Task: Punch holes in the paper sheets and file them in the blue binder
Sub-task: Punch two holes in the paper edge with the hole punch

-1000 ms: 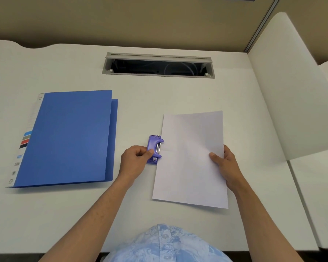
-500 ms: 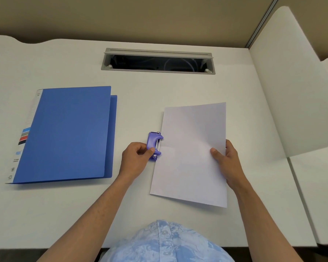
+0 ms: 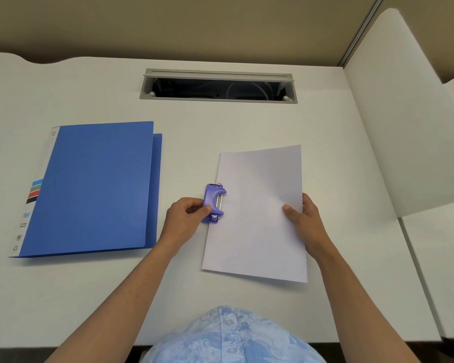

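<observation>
Paper sheet lies right of table centre, long side running toward the near edge, slightly skewed, far right corner lifted a bit off the surface. Whether it is one sheet or several cannot be told. Its left edge sits in the mouth of a small purple hole punch, about mid-length of that edge. Left hand grips the punch from the left, fingers curled around its body, thumb on top. Right hand pinches the right edge of the sheet, thumb on top of the paper, fingers under or behind it.

Blue binder lies closed and flat in the left half of the table, well apart from the punch, spine with white label strip and colour blocks facing the left edge; a second blue flap pokes out on its right side.

White table has a grey cable slot, lid open, near the far edge, cables visible inside. White divider panel stands along the right edge. Light blue patterned shirt at the near edge.
</observation>
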### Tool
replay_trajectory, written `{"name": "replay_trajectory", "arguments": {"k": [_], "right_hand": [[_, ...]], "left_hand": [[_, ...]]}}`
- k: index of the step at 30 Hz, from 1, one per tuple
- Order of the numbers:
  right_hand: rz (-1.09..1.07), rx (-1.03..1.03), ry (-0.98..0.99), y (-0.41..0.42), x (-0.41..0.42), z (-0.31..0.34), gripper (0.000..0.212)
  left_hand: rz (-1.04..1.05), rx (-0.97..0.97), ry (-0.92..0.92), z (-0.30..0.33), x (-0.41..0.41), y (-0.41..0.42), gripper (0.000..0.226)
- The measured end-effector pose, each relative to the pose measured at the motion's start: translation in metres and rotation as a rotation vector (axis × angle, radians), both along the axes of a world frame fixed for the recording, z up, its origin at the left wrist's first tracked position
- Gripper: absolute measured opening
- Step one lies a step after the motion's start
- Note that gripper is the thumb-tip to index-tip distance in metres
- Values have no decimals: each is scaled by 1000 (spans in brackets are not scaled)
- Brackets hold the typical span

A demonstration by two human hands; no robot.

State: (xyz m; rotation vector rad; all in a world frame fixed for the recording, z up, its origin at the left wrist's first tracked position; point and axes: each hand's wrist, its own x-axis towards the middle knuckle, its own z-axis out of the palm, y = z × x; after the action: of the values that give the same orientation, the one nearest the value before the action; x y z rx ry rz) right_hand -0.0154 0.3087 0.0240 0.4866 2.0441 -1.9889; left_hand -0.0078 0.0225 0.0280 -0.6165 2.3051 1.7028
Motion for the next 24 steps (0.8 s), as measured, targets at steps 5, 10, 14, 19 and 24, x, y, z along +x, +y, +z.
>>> {"name": "replay_trajectory", "arguments": {"k": [5,10,14,19,24], "right_hand": [[17,-21,-10,5,0,-2,30],[30,-23,-26,4,0,-6,32],[13,-10,-30,2,0,-7,31],[-1,-17,-35,5,-2,-7,31],[40,11,-24,6,-4,-6,33]], "left_hand": [[57,78,-32,-3,-6,-8,12],[-1,-144,8,-2,-18,-4,14],[-30,-251,2,-2,-24,1,28],[-82,-258,-5,-2,-27,-3,30],[-89,-287,-8,1,-30,-2,31]]}}
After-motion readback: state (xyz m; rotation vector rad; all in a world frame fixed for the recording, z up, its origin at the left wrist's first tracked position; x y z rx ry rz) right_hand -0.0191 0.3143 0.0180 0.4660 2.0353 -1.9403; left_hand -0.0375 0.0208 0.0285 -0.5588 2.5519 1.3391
